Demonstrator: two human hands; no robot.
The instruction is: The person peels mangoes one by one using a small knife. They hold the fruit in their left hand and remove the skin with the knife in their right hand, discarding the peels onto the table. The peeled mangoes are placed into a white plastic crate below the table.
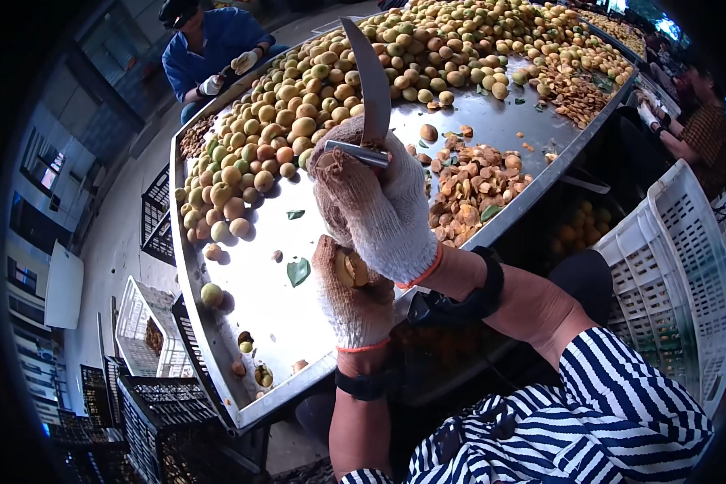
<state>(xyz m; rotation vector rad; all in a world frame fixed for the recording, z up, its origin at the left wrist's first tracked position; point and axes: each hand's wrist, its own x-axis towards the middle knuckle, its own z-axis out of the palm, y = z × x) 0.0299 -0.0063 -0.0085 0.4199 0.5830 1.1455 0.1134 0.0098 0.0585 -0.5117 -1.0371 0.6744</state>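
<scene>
In a soiled white knit glove, my right hand (pixel 387 209) grips a knife with a broad curved blade (pixel 372 85) pointing up and away from me. A metal collar crosses the base of the blade; most of the handle is hidden in the fist. Just below, my left hand (pixel 354 308), gloved the same way, holds a cut apricot-like fruit (pixel 352 269) with its flesh showing. The two hands are close together over the near edge of a metal-topped table (pixel 266 339). Right of them lies a heap of pitted fruit pieces (pixel 472 193).
Whole yellow-green fruits (pixel 302 109) are piled across the table, which has a raised metal rim (pixel 199 327). White plastic crates (pixel 671 272) stand at right, black crates (pixel 163 405) at left. Co-workers sit at the far left (pixel 218 48) and right (pixel 696 121).
</scene>
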